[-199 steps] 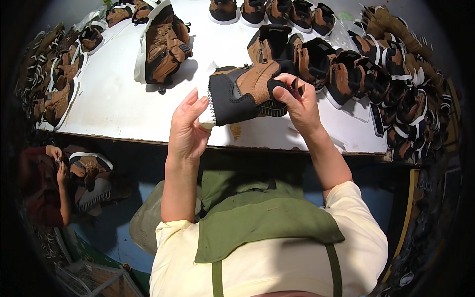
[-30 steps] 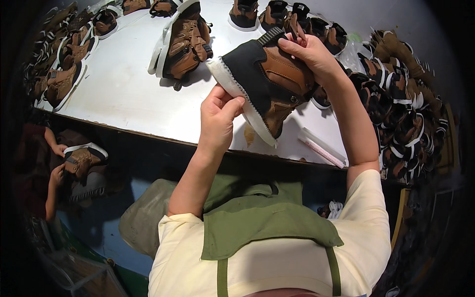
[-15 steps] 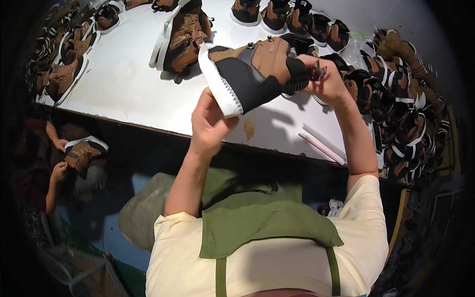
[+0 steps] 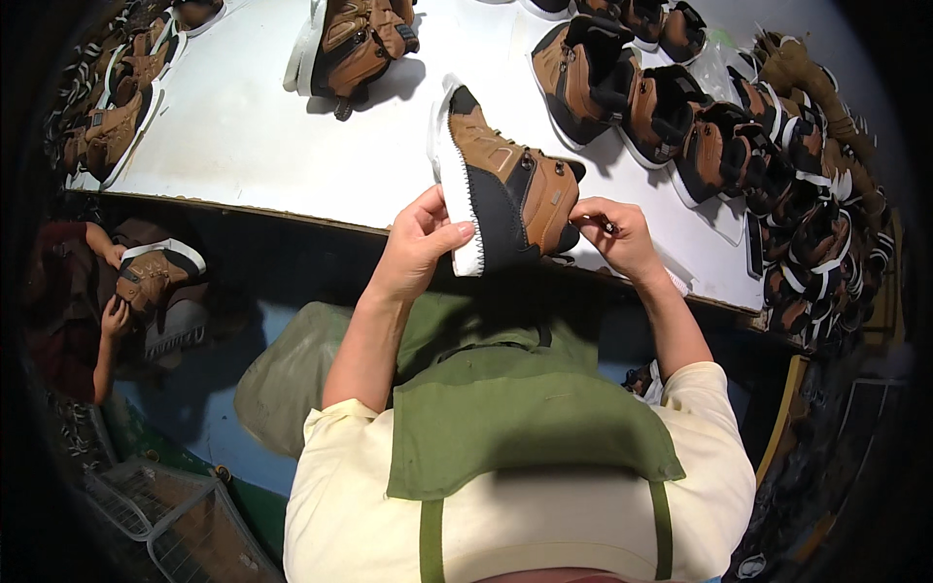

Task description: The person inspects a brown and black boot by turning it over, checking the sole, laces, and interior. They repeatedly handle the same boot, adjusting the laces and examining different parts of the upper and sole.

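Observation:
A brown and black high-top shoe (image 4: 510, 194) is tilted on its side near the table's front edge, its toe pointing away from me and its white, stitched sole edge facing left. My left hand (image 4: 424, 243) grips that sole near the heel, thumb on the white edge. At the ankle collar, my right hand (image 4: 622, 238) is closed, fingertips against the shoe. A small dark tool (image 4: 609, 227) with a shiny spot pokes out between those fingers; its kind is unclear. Farther off, another brown shoe (image 4: 364, 44) lies on the white table (image 4: 233, 107).
Similar shoes (image 4: 666, 112) stand in rows at the right, beside a dense pile of shoes (image 4: 812, 243). More shoes (image 4: 126, 126) line the table's left end. Below left, another person's hands (image 4: 115, 316) hold a brown shoe (image 4: 155, 277). A wire basket (image 4: 175, 515) sits at lower left.
The shoe has come closer to me and turned, its toe swinging away and its collar to the right. My right hand has moved down toward me, the dark tool still in it.

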Tool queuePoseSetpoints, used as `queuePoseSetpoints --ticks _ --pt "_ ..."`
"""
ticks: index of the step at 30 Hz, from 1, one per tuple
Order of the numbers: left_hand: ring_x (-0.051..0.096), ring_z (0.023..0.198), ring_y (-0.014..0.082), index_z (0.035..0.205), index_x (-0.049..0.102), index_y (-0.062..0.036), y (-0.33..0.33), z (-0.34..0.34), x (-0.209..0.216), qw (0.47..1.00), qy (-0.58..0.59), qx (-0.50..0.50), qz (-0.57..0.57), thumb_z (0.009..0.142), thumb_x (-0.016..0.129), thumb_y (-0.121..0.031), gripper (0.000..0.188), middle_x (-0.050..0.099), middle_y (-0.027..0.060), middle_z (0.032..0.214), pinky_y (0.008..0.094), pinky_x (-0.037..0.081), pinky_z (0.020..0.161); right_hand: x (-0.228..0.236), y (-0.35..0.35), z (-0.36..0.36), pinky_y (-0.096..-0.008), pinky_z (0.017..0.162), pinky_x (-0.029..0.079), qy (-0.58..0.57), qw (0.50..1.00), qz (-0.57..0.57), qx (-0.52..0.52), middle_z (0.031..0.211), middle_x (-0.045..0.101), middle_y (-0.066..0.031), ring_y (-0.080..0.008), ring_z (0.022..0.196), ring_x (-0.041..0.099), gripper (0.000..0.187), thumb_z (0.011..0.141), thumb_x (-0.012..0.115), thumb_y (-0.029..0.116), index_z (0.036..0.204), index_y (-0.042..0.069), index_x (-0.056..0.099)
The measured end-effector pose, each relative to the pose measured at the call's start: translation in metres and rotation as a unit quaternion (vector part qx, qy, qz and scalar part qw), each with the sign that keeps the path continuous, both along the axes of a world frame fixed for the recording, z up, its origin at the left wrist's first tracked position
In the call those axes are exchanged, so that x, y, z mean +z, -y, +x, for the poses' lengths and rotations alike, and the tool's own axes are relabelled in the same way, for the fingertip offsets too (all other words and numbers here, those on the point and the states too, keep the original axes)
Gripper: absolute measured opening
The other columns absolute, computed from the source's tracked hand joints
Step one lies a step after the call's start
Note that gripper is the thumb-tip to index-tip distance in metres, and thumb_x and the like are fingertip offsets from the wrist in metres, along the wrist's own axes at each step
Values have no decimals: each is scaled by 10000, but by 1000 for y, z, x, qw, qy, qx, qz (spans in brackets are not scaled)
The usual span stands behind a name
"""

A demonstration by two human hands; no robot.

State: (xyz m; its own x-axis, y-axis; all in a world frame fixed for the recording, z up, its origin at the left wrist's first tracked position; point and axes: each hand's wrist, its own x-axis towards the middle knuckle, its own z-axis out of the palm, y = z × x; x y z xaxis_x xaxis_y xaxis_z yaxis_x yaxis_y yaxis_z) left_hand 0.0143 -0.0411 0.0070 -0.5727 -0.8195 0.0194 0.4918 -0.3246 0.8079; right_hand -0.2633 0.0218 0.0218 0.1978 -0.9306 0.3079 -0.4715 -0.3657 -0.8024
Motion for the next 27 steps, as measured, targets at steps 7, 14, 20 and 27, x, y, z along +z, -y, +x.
queuePoseSetpoints --ticks 7,14,20,27 --pt "572 841 78 1147 547 0 -15 -1 -18 997 66 -25 -24 799 718 -94 399 617 12 944 243 477 769 -7 -13 15 -170 473 295 378 894 213 -112 676 520 27 -32 506 379 92 855 572 42 912 6 634" --pt "562 887 93 1166 532 4 -22 1 -39 997 73 13 -32 769 687 -38 427 598 24 998 255 466 806 -11 -5 35 -141 440 248 390 883 206 -160 730 534 66 13 503 329 362 883 670 229 1138 15 529" --pt "561 907 105 1211 498 10 -22 6 -46 998 59 12 -5 744 633 7 487 585 31 1028 270 457 833 -14 -2 39 -161 710 424 357 895 237 -127 804 613 46 -17 724 531 327 844 716 126 1097 -37 588" --pt "544 863 90 1150 532 -17 -19 5 -44 999 24 29 32 771 632 -53 393 586 8 971 248 434 804 -7 0 46 -192 777 458 340 906 228 -104 931 676 -32 -53 821 594 280 851 694 82 1085 -37 598"
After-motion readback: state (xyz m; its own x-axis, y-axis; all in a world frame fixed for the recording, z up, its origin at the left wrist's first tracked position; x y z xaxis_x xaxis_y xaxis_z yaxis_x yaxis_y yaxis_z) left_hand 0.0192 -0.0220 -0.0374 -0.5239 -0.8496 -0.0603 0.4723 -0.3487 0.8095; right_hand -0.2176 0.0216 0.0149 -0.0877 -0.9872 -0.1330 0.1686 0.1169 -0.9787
